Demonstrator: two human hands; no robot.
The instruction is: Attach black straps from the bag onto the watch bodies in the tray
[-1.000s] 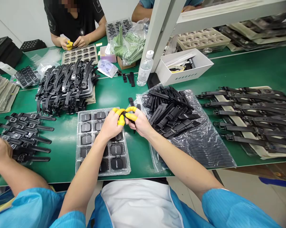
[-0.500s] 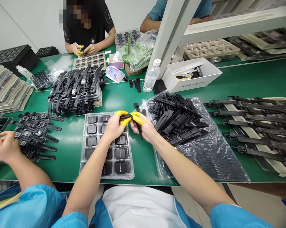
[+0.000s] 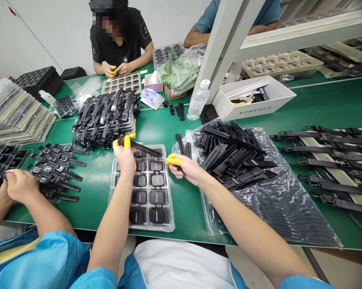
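My left hand (image 3: 125,154), with yellow finger cots, is closed on one end of a black watch strap (image 3: 147,149). The strap's free end points right, above the clear tray (image 3: 171,204) of black square pieces in cells. Whether a watch body is attached is hidden by my fingers. To the right of the tray, my right hand (image 3: 184,166) has its cotted fingertips pinched together. Something dark shows under them, too small to name. Beside that hand, two loose strap pieces (image 3: 179,143) lie near a heap of black straps (image 3: 229,154) on a plastic bag (image 3: 277,200).
Strapped watches lie in stacks at the back left (image 3: 105,114) and far right (image 3: 334,160). A co-worker's hands (image 3: 21,184) are at left by more watches (image 3: 54,164). Behind stand a water bottle (image 3: 198,100), a white box (image 3: 256,104) and a post (image 3: 223,44). Another person (image 3: 122,40) sits opposite.
My hands were together over the tray; now they are apart. The left has moved left with the strap, the right slightly right. The view has shifted a little.
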